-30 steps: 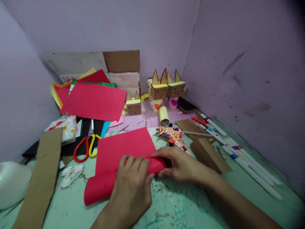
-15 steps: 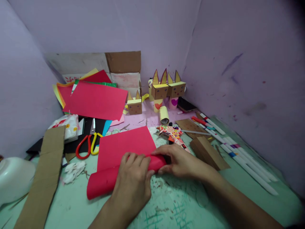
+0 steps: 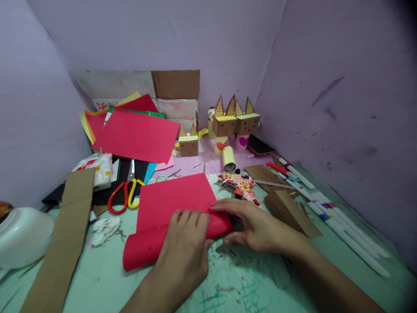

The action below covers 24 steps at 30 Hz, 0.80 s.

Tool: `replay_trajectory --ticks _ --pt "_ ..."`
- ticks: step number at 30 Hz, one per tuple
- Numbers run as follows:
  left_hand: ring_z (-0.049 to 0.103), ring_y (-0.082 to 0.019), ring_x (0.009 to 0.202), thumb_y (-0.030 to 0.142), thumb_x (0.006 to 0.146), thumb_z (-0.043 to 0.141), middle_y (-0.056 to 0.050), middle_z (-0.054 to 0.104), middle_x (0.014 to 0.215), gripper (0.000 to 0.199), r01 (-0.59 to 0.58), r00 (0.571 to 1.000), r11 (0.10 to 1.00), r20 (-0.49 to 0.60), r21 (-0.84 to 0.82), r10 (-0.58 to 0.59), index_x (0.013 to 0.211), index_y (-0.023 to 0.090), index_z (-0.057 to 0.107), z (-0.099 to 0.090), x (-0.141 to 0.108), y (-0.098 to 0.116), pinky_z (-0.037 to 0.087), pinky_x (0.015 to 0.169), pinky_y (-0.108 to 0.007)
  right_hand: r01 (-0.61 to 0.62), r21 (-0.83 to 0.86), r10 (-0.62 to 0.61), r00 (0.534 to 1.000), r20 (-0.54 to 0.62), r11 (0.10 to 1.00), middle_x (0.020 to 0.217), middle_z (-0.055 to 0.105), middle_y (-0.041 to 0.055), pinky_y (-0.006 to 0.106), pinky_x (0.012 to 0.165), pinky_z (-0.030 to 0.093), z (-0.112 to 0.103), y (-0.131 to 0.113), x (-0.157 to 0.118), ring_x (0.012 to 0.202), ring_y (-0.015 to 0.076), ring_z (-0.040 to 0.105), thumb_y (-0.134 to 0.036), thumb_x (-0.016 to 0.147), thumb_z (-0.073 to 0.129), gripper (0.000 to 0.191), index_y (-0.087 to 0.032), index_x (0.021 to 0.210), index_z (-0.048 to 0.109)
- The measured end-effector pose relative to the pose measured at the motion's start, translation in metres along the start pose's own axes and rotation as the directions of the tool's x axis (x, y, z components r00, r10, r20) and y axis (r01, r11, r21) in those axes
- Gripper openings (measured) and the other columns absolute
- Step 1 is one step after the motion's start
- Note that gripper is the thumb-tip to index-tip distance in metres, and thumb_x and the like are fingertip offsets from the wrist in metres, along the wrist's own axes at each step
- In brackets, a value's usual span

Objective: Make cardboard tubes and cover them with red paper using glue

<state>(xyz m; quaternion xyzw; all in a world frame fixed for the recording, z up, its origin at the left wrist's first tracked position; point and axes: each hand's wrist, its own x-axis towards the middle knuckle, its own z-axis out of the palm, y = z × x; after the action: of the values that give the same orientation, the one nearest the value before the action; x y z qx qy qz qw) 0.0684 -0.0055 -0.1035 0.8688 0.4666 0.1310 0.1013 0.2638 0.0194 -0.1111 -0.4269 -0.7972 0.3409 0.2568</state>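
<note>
A sheet of red paper (image 3: 176, 193) lies on the table with its near part curled into a loose roll. My left hand (image 3: 187, 241) presses over the middle of this roll, fingers bent across the top and thumb on its right side. At the roll's right end is my right hand (image 3: 250, 224), curved loosely around it. Its fingertips touch the upper side of the paper, while the thumb is low by the lower edge. The underside of the roll is hidden.
Scissors (image 3: 123, 195) and a cardboard strip (image 3: 65, 234) lie left; a white bowl-like object (image 3: 24, 239) sits beyond. Behind are coloured sheets (image 3: 137, 134) and cardboard figures with pointed ears (image 3: 225, 126). A floral-patterned glue gun (image 3: 240, 182), folded cardboard (image 3: 291, 211) and several markers (image 3: 348, 234) lie right.
The whole view has shifted slightly, so things sit further right. My right thumb has drawn a little away from the roll's lower edge; my left hand keeps its place on the roll.
</note>
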Motion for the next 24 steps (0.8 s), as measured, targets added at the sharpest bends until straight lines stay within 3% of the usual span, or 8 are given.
replay_trajectory --ticks 3,7,9,11,13,16,21,24 --pt "0.053 -0.028 0.086 0.007 0.077 0.048 -0.009 0.061 0.093 0.023 -0.002 1.0 1.0 -0.029 -0.014 0.002 0.097 0.016 0.053 0.0 -0.002 0.001 0.042 0.08 -0.051 -0.075 0.137 0.087 0.992 -0.087 0.988 0.118 0.063 0.0111 0.038 0.083 0.05 -0.002 -0.001 -0.001 0.104 0.0265 0.059 -0.029 0.065 0.076 0.055 -0.019 0.116 0.06" --pt "0.055 -0.027 0.087 0.005 0.076 0.048 -0.008 0.063 0.095 0.031 -0.035 0.992 0.998 -0.124 -0.05 0.029 0.103 0.018 0.05 0.002 -0.009 0.0 0.043 0.081 -0.05 -0.185 0.201 0.22 0.96 -0.173 0.962 0.095 0.071 0.009 0.033 0.07 0.052 -0.007 0.003 0.0 0.085 0.0215 0.064 -0.023 0.077 0.059 0.022 -0.017 0.096 0.067" --pt "0.057 -0.026 0.088 0.005 0.076 0.048 -0.008 0.064 0.098 0.035 -0.072 0.979 0.996 -0.193 -0.05 0.061 0.108 0.019 0.048 0.002 -0.013 -0.003 0.043 0.082 -0.049 -0.318 0.217 0.346 0.933 -0.101 0.923 0.072 0.068 0.0053 0.028 0.055 0.051 -0.008 0.008 0.0 0.066 0.0175 0.063 -0.021 0.078 0.054 0.013 -0.017 0.08 0.066" --pt "0.057 -0.026 0.089 0.005 0.076 0.048 -0.008 0.064 0.1 0.036 -0.109 0.96 0.994 -0.264 -0.027 0.098 0.11 0.018 0.046 0.001 -0.017 -0.007 0.042 0.083 -0.048 -0.47 0.262 0.474 0.879 0.053 0.843 0.059 0.062 0.0016 0.023 0.044 0.046 -0.007 0.01 0.0 0.052 0.0142 0.059 -0.022 0.078 0.052 0.014 -0.017 0.071 0.063" --pt "0.057 -0.025 0.091 0.006 0.077 0.049 -0.01 0.063 0.101 0.038 -0.144 0.937 0.989 -0.318 0.019 0.142 0.113 0.016 0.044 0.0 -0.02 -0.01 0.042 0.084 -0.047 -0.548 0.353 0.508 0.836 0.207 0.758 0.059 0.061 0.0004 0.023 0.047 0.047 -0.005 0.008 0.0 0.053 0.0132 0.059 -0.021 0.075 0.053 0.011 -0.016 0.072 0.063" --pt "0.056 -0.026 0.097 0.006 0.078 0.049 -0.013 0.063 0.105 0.04 -0.193 0.9 0.976 -0.378 0.098 0.216 0.117 0.013 0.043 0.0 -0.023 -0.014 0.04 0.088 -0.046 -0.493 0.604 0.344 0.87 0.353 0.627 0.075 0.068 0.002 0.027 0.066 0.05 0.002 -0.003 0.003 0.072 0.016 0.065 -0.013 0.063 0.056 0.026 -0.017 0.087 0.066" --pt "0.055 -0.026 0.104 0.003 0.077 0.046 -0.014 0.064 0.11 0.038 -0.243 0.836 0.959 -0.471 0.146 0.283 0.114 0.014 0.047 0.004 -0.027 -0.016 0.034 0.096 -0.05 -0.399 0.872 0.064 0.915 0.398 0.284 0.096 0.071 0.0065 0.03 0.076 0.049 0.015 -0.019 0.005 0.094 0.022 0.064 -0.001 0.044 0.047 0.062 -0.017 0.101 0.065" --pt "0.052 -0.025 0.111 0.001 0.075 0.044 -0.014 0.065 0.113 0.041 -0.27 0.809 0.946 -0.49 0.18 0.324 0.113 0.015 0.049 0.005 -0.028 -0.02 0.033 0.097 -0.051 -0.354 0.896 -0.007 0.929 0.369 0.269 0.102 0.069 0.0064 0.031 0.08 0.048 0.017 -0.019 0.004 0.099 0.0225 0.061 0.0 0.042 0.047 0.065 -0.017 0.102 0.065"
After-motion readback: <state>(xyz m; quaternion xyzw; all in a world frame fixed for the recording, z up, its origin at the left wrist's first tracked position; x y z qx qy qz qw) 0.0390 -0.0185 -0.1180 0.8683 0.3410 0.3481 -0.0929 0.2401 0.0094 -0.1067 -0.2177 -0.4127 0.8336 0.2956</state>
